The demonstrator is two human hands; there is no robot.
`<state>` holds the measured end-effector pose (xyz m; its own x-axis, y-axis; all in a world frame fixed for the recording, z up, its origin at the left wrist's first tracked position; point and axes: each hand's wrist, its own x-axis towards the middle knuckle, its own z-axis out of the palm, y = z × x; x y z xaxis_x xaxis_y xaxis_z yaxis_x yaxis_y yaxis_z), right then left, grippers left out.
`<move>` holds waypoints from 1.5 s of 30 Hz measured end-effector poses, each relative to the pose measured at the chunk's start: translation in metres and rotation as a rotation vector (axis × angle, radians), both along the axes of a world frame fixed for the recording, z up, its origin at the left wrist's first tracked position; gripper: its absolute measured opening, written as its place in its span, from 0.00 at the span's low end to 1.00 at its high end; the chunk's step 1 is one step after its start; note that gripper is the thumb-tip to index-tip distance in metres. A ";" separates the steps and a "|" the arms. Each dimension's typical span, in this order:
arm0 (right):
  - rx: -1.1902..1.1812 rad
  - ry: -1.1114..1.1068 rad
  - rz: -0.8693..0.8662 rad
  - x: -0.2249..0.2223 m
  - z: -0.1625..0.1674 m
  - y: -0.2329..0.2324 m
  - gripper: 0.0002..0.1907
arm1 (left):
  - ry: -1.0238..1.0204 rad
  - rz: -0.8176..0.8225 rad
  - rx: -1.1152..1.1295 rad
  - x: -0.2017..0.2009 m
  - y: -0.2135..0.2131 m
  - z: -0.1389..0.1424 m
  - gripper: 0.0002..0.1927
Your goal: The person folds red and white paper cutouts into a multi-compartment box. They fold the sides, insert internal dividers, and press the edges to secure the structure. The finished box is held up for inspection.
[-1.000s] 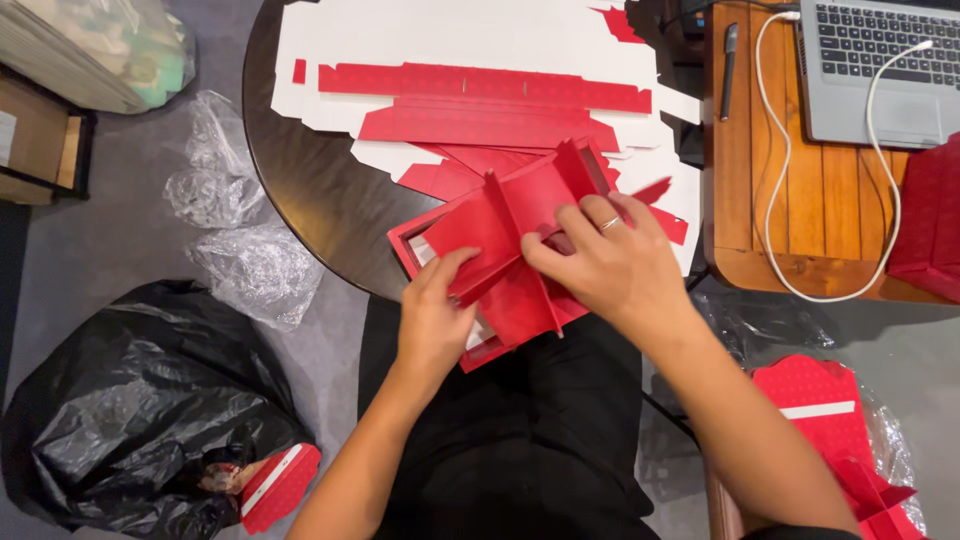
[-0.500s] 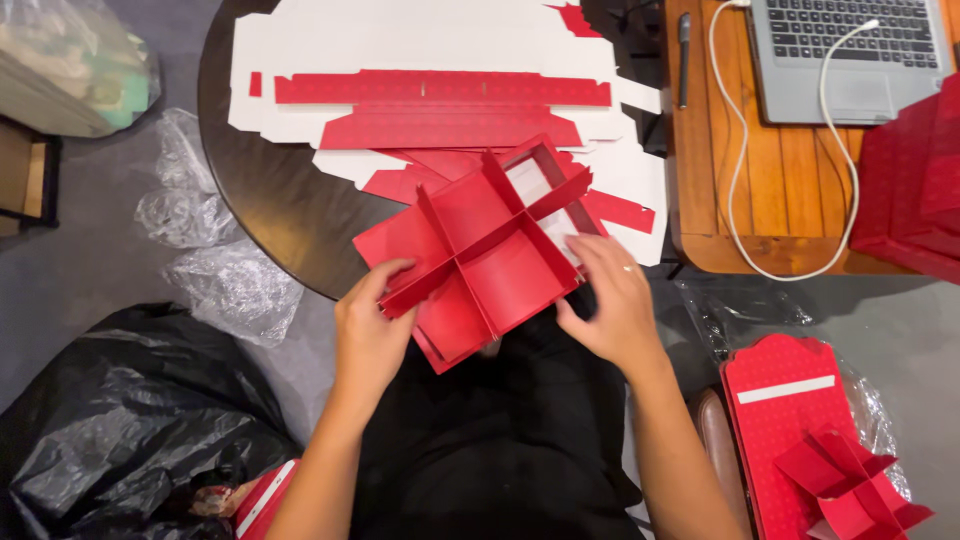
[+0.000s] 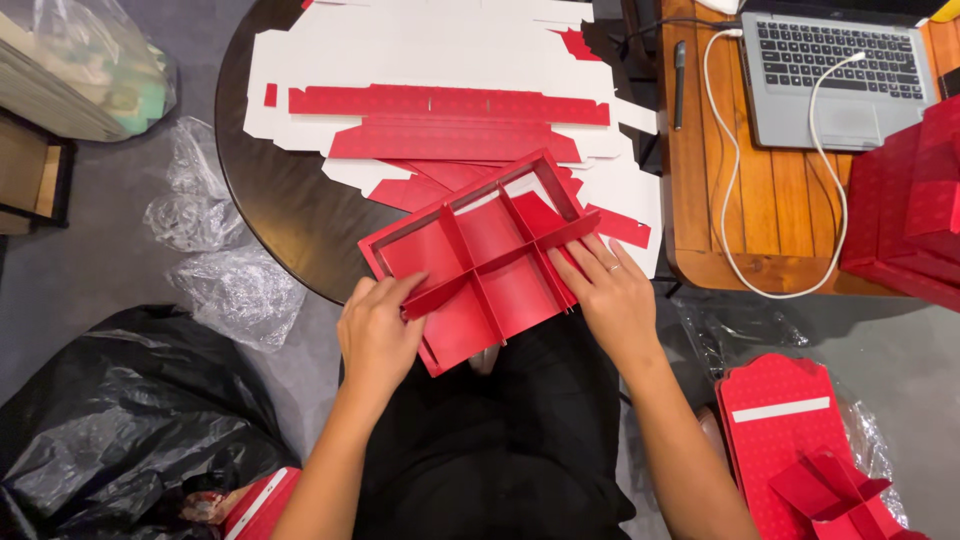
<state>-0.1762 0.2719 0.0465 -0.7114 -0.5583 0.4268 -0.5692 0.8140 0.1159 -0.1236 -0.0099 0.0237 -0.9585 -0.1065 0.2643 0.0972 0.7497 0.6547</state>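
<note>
The round dark table (image 3: 285, 215) is crowded by flat red-and-white cardboard sheets (image 3: 450, 120); bare tabletop is left at its left edge.

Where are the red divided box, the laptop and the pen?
red divided box (image 3: 478, 262), head view, on the centre where the dividers cross.
laptop (image 3: 838, 72), head view, on the keyboard.
pen (image 3: 679, 84), head view, on the barrel.
</note>
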 end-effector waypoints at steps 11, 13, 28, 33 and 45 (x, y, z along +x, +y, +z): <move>-0.018 0.123 -0.059 -0.006 -0.013 -0.011 0.20 | 0.154 0.077 -0.089 -0.006 0.003 -0.014 0.27; -0.017 0.138 -0.060 -0.007 -0.015 -0.014 0.20 | 0.172 0.085 -0.054 -0.006 0.002 -0.017 0.28; 0.439 -0.014 -0.186 -0.020 -0.019 -0.019 0.27 | -0.021 -0.136 -0.293 -0.006 -0.016 0.000 0.31; 0.455 -0.091 -0.234 -0.019 -0.025 -0.019 0.27 | -0.244 -0.309 -0.146 -0.007 -0.044 0.041 0.27; 0.429 -0.188 -0.096 -0.027 -0.018 -0.009 0.30 | 0.268 -0.447 -0.386 -0.035 0.014 0.007 0.18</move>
<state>-0.2033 0.2627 0.0289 -0.8111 -0.5841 0.0308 -0.5374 0.7649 0.3550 -0.1591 0.0043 0.0304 -0.7840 0.4379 0.4399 0.5769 0.7757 0.2560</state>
